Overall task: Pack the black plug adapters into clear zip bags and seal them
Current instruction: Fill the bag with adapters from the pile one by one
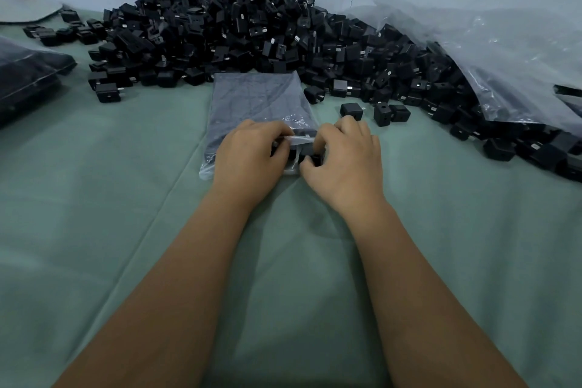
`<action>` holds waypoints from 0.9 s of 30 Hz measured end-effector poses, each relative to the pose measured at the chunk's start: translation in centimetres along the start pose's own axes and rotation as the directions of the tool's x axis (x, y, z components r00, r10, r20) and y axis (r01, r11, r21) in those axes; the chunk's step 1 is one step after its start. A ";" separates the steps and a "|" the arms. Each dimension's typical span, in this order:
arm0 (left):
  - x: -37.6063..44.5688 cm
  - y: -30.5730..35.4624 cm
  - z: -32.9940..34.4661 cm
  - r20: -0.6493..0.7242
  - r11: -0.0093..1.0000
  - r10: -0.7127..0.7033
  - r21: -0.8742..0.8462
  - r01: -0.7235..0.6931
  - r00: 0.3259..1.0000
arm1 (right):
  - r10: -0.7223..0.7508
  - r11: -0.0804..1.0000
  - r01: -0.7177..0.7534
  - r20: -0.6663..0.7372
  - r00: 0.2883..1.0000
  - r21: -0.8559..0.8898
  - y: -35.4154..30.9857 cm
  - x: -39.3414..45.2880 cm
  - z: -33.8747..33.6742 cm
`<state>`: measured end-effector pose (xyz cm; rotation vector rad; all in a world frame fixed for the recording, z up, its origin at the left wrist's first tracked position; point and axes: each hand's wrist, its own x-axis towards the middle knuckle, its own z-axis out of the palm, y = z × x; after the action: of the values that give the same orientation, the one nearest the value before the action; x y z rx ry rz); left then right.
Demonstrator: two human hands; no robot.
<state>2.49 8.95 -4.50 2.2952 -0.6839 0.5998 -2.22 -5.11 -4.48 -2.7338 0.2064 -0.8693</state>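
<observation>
Now, bag: your clear zip bag (pixel 258 104) lies flat on the green cloth (pixel 126 198), right in front of you, with its open mouth at your hands. It looks nearly full of dark adapters.
Left hand: your left hand (pixel 248 157) pinches the top lip of the mouth and lifts it a bit.
Right hand: your right hand (pixel 343 161) curls round a black plug adapter (pixel 310 156) and holds it at the mouth.
How it feels: the plastic is likely thin, soft and slippery. The filled bag is probably heavy and floppy.
Where to hold: grip the lip near the zip strip, not the smooth side.
Pile: a big heap of plug adapters (pixel 252 28) sits just behind the bag.
Sides: packed bags (pixel 28 72) lie at far left. A large plastic sack (pixel 504 57) lies at right.
</observation>
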 end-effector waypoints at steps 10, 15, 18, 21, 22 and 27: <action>0.0 -0.1 0.0 -0.007 1.000 0.007 -0.008 -0.007 1.000 | 0.233 0.830 -0.310 0.216 0.948 0.464 0.9 0.4 -0.2; -0.1 0.0 -0.1 0.002 1.000 0.013 -0.010 -0.012 1.000 | 0.259 0.814 -0.331 0.210 0.943 0.477 1.3 0.5 -0.4; -0.1 0.1 -0.2 0.001 1.000 0.019 -0.012 -0.019 1.000 | 0.305 0.806 -0.363 0.197 0.931 0.467 1.7 0.5 -0.5; -0.1 0.1 -0.2 0.009 1.000 0.027 -0.010 -0.027 1.000 | 0.317 0.821 -0.360 0.171 0.933 0.443 2.0 0.6 -0.5; -0.1 0.1 -0.2 0.010 1.000 0.029 -0.007 -0.029 1.000 | 0.315 0.830 -0.355 0.164 0.935 0.429 2.0 0.6 -0.5; -0.1 0.2 -0.2 0.016 0.999 0.030 -0.013 -0.030 0.999 | 0.310 0.876 -0.345 0.156 0.938 0.338 1.8 0.6 0.1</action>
<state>2.19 8.99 -4.33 2.2840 -0.7287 0.5896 -1.82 -6.95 -4.76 -2.2987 0.4318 -0.6069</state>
